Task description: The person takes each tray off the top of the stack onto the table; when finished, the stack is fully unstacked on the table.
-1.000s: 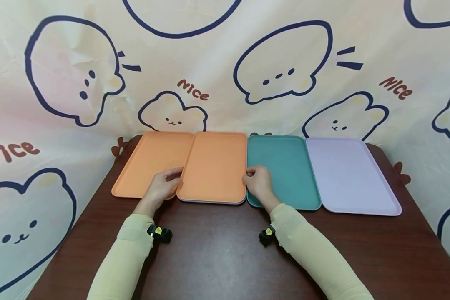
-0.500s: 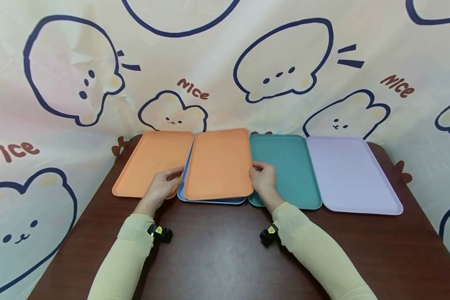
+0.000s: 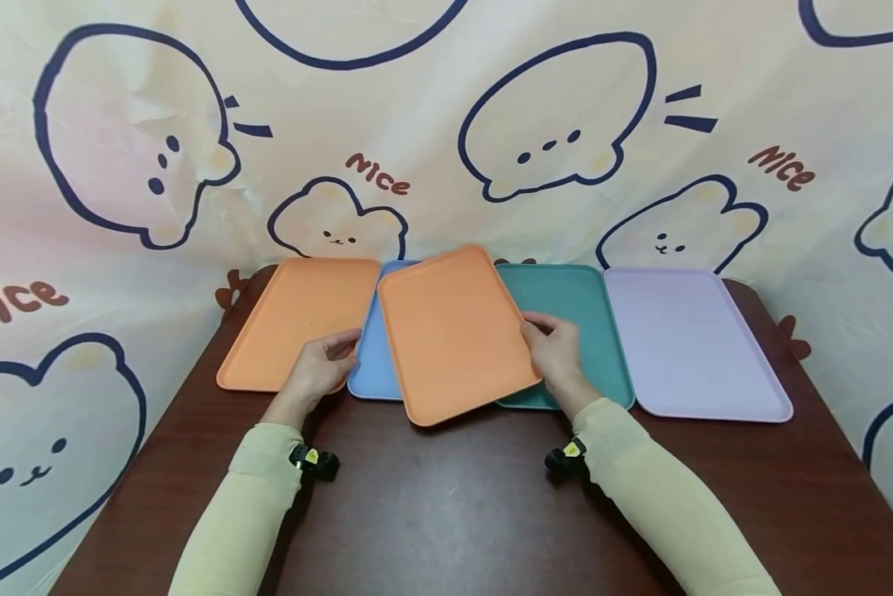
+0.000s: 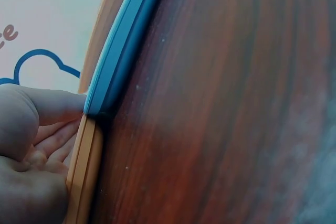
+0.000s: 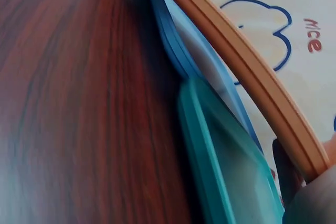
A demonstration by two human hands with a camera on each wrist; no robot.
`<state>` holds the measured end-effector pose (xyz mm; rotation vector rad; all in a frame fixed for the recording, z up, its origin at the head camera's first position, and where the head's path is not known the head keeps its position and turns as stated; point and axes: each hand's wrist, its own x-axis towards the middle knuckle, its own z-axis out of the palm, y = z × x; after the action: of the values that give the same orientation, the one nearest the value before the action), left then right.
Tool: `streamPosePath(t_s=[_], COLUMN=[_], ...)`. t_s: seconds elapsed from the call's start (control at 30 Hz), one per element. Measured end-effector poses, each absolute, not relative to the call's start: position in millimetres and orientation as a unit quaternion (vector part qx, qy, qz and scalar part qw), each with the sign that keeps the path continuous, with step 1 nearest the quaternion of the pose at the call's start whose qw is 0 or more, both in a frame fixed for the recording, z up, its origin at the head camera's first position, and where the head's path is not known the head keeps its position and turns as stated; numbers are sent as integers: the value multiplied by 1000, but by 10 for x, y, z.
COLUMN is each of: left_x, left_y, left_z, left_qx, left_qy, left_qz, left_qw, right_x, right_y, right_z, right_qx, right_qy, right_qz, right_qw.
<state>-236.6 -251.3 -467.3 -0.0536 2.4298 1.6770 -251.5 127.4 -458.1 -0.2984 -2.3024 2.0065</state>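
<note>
My right hand [image 3: 558, 352] grips the right edge of an orange tray [image 3: 457, 335], which is raised and turned askew. That tray overlaps a blue tray [image 3: 375, 356] and the left part of a green tray [image 3: 591, 323]. At the blue tray's left edge is my left hand [image 3: 318, 372]; in the left wrist view its thumb [image 4: 60, 106] touches the blue rim, while the other fingers lie partly behind a second orange tray's edge [image 4: 84, 169]. In the right wrist view, the held tray's orange rim [image 5: 247, 66] slants above the blue and green trays.
The second orange tray [image 3: 290, 306] lies at the left and a lilac tray [image 3: 699, 339] at the right end of the row. A dark wood table [image 3: 446, 513] carries them all. Behind hangs a cream cloth [image 3: 431, 116] with bear drawings.
My right hand has lifted the upper orange tray off the blue one, moved it right and tilted it, baring the blue tray's left part. My left hand has stayed in place.
</note>
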Motion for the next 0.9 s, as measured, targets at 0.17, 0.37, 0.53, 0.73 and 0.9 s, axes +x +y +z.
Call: streamPosePath(t_s=[0.17,0.37,0.53,0.73,0.9], left_x=[-2369,-2366,-2356,-2353,-2358], left_y=[-2520,-2520,-2526,-2522,-2523], left_z=[-4685,-4672,-4656,-4643,-4648], left_qx=[-27,-27,-25,-22,-31], left_qy=[823,822,827,821,817], left_qz=[560,559,554,562,566], left_qw=[96,99,96,94,103], right_x=[-2503,-2492,-2476,-2424,-2358], right_y=[1535,1816,2005,2167,2227], right_z=[-4538,-4481,-4453,-4448,-4431], right_qx=[-83,-40,23,100,146], right_qy=[-772,-796,-819,-836,-836], right_qz=[630,603,572,537,523], right_qw=[3,-20,-35,-48,-76])
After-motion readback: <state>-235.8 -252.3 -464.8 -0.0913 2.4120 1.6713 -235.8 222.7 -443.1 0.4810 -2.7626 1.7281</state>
